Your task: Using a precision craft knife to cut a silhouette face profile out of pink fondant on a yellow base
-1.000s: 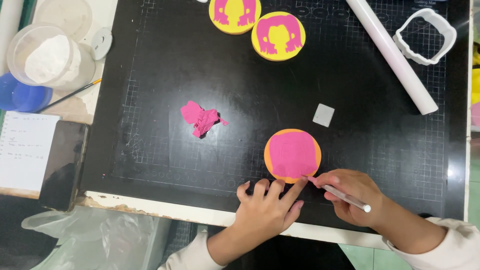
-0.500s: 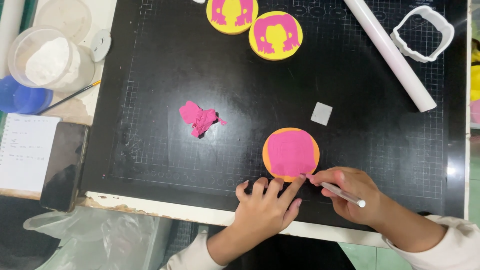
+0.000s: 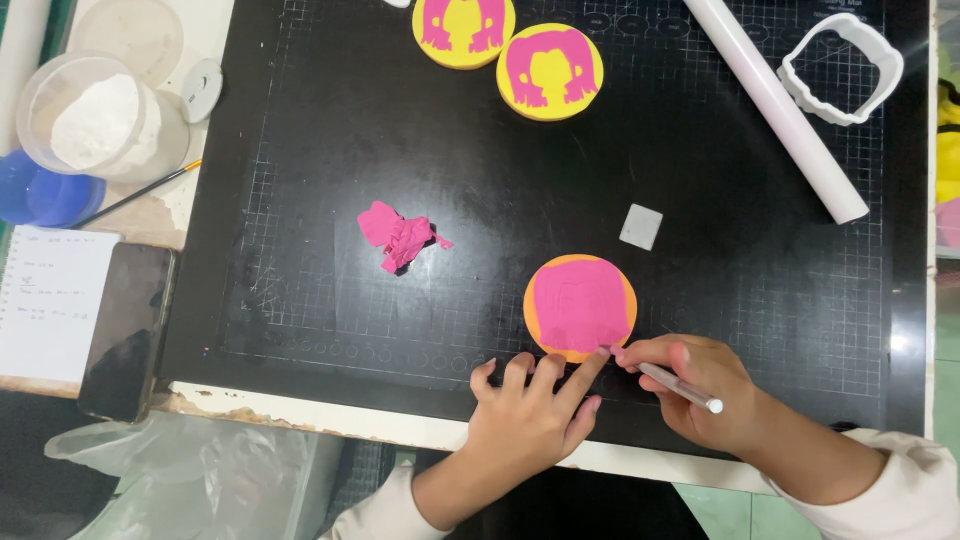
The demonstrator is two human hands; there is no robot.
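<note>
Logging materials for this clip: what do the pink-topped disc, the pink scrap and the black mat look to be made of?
The pink-topped disc: a soft, matte sheet, likely clay or fondant, over an orange base; faint lines are pressed into it. The pink scrap: the same matte stuff, crumpled and torn, so pliable. The black mat: a smooth cutting mat, likely vinyl or rubber, with a printed grid and slight sheen.

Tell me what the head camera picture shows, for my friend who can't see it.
The right hand holds a thin white tool against a round orange disc topped with pink, the left hand steadying its edge on a black cutting mat.
</note>
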